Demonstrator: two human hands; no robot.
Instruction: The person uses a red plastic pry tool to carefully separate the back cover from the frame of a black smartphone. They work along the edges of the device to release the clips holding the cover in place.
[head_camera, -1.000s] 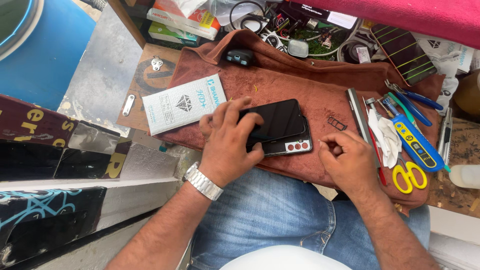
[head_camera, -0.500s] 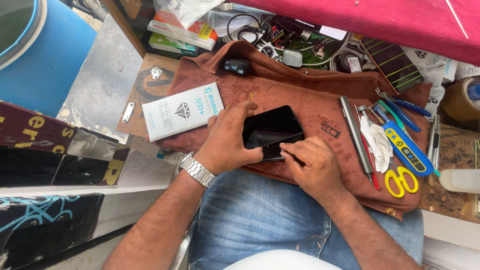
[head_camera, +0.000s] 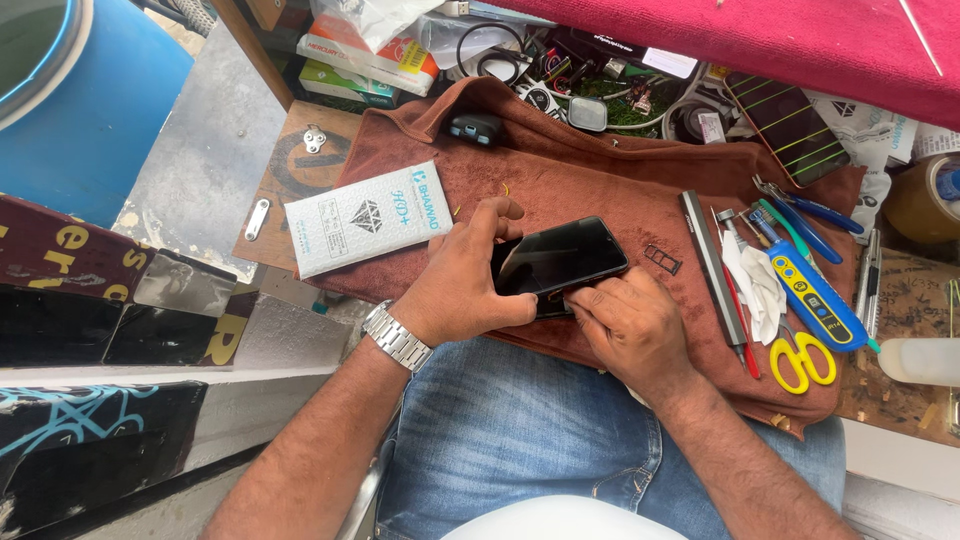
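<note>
The black phone (head_camera: 560, 262) lies on the brown cloth (head_camera: 600, 190). The left hand (head_camera: 465, 285) is curled around its left end. The right hand (head_camera: 625, 320) pinches its bottom edge. It looks thin, smooth, slippery and easy to crack, so hold its sides.

Both hands, left hand (head_camera: 455, 285) and right hand (head_camera: 630, 325), grip a black phone (head_camera: 558, 257) over a brown cloth (head_camera: 600, 180) on the desk's near edge.
</note>
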